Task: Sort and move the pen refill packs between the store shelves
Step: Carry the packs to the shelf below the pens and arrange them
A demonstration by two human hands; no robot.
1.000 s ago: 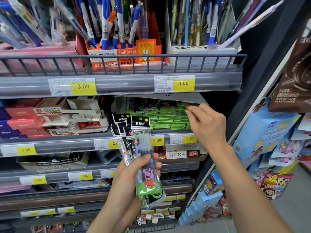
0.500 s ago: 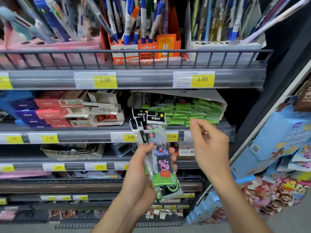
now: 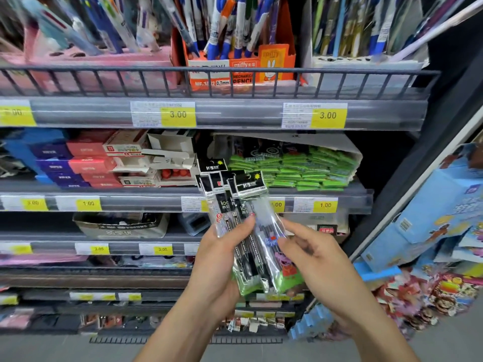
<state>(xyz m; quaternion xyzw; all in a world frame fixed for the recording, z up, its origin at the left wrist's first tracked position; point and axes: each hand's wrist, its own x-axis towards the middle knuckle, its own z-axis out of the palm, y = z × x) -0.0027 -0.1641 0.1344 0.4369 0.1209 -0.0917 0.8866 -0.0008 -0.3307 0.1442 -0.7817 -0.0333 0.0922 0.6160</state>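
My left hand (image 3: 218,259) grips a fanned bunch of pen refill packs (image 3: 244,218), clear sleeves with black header cards and green bottoms, held upright in front of the shelves. My right hand (image 3: 311,254) touches the rightmost pack of the bunch, its fingertips on the clear sleeve with a cartoon pig print. Behind the bunch, on the second shelf (image 3: 339,194), an open box (image 3: 290,163) holds stacked refill packs with green ends. Whether the right fingers pinch the pack is blurred.
The top shelf has a wire rail (image 3: 209,74) with pen and pencil display boxes (image 3: 240,66). Red, blue and white small boxes (image 3: 88,158) fill the second shelf's left. Blue cartons and candy packs (image 3: 431,223) hang on the right. Lower shelves hold more boxes.
My right hand left the green packs on the second shelf and came down to the bunch in my left hand. The view shifted slightly; the left hand kept its grip.
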